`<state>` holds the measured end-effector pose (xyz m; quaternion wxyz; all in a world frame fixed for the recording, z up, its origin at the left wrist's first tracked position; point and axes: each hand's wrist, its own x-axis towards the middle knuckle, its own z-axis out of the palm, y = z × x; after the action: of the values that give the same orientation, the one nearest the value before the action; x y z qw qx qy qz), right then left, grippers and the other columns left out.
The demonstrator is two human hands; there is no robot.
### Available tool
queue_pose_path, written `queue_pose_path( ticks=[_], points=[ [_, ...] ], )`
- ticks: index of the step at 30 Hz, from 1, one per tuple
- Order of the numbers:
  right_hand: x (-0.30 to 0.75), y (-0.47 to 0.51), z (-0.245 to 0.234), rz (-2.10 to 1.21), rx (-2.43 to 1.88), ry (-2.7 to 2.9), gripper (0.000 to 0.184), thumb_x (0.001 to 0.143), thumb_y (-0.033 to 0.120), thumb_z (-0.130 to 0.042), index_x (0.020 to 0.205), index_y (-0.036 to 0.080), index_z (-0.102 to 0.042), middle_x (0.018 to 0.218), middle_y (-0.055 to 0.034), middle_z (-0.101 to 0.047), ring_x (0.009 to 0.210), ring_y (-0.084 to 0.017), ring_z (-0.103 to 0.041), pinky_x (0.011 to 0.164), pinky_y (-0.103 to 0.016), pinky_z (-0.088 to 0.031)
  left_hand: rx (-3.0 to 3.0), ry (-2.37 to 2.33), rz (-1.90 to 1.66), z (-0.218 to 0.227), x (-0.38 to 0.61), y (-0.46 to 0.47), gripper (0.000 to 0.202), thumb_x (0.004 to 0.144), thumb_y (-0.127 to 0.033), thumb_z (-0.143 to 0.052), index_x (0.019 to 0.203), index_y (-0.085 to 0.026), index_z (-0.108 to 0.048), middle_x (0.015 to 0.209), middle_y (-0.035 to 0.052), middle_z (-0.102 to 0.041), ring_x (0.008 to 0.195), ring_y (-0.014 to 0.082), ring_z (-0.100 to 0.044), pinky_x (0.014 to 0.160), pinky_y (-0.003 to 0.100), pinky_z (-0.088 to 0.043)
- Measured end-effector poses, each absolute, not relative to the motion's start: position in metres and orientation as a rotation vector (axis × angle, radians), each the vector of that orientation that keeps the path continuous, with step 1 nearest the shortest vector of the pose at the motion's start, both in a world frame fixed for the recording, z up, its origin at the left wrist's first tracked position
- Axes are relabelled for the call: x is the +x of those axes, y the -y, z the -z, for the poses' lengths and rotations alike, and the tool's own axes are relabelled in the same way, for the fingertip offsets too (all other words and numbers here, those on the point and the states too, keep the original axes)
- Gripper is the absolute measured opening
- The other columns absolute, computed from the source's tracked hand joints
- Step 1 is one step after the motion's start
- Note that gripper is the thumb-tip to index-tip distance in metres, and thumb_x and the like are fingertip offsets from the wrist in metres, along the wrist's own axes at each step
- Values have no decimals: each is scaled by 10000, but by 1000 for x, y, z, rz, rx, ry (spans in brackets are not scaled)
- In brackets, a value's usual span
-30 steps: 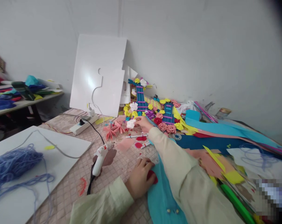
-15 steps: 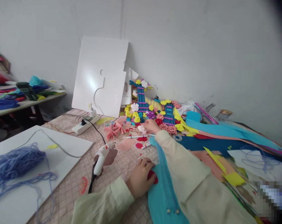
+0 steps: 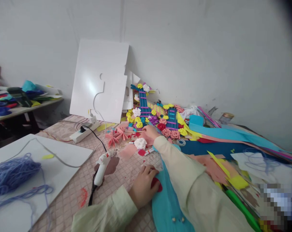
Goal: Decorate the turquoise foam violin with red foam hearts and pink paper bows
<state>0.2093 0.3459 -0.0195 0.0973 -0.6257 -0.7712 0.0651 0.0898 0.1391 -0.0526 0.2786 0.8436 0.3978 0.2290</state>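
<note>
My left hand (image 3: 144, 186) rests at the edge of a teal guitar-like shape (image 3: 169, 198), its thumb and curled fingers on a small red disc (image 3: 157, 185). My right hand (image 3: 150, 132) reaches forward over the pile, fingers pinched; what they hold, if anything, is hard to make out. Just below it are salmon paper (image 3: 147, 140) and a white paper flower (image 3: 140, 143). A second red disc (image 3: 141, 152) and a white stick (image 3: 149, 151) lie between the hands. To the left lies a white glue gun (image 3: 102, 167) with a black cord.
Paper-flower guitars (image 3: 144, 103) lean at the back. A power strip (image 3: 84, 132) and white board (image 3: 99, 83) stand left of them. Blue yarn (image 3: 14, 172) lies on a board at left. Coloured sheets (image 3: 213, 167) and a green-handled tool (image 3: 241, 206) lie at right.
The white flower that was by my right hand now lies nearer and to the left, apart from it. My right hand has shifted slightly left among the paper pieces. My left hand stays on the red disc.
</note>
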Motion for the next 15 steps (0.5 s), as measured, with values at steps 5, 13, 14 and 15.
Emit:
queue_pose_path(
  ticks=[5,13,14,15],
  points=[
    [191,-354,27,-212,-1846,2314,276,842,314,-484,1056,145,-528,1069,-69,-551,937,-181,-547,801,-392,-452,2257,-1074,-605,52,89,-139,297,757,-191,-471,1048,-213,-529,1102,58,-487,1029,220,-428,918,371,-373],
    [178,-350,32,-287,-1871,2224,279,836,294,-497,1072,145,-518,1090,-72,-537,958,-189,-537,806,-400,-450,2247,-1066,-610,52,90,-141,301,758,-182,-475,1049,-217,-540,1096,60,-494,1026,225,-436,920,383,-371],
    [178,-349,32,-310,-1859,2205,278,836,292,-497,1072,145,-518,1089,-71,-537,956,-188,-538,804,-399,-452,2248,-1063,-611,51,90,-141,297,760,-183,-473,1047,-215,-541,1094,62,-496,1024,225,-440,920,384,-371],
    [177,-349,31,-334,-1844,2181,276,837,291,-496,1072,146,-518,1086,-71,-539,950,-186,-540,799,-394,-455,2248,-1060,-610,51,90,-141,296,760,-180,-472,1045,-213,-542,1092,64,-497,1023,225,-444,920,384,-372]
  ],
)
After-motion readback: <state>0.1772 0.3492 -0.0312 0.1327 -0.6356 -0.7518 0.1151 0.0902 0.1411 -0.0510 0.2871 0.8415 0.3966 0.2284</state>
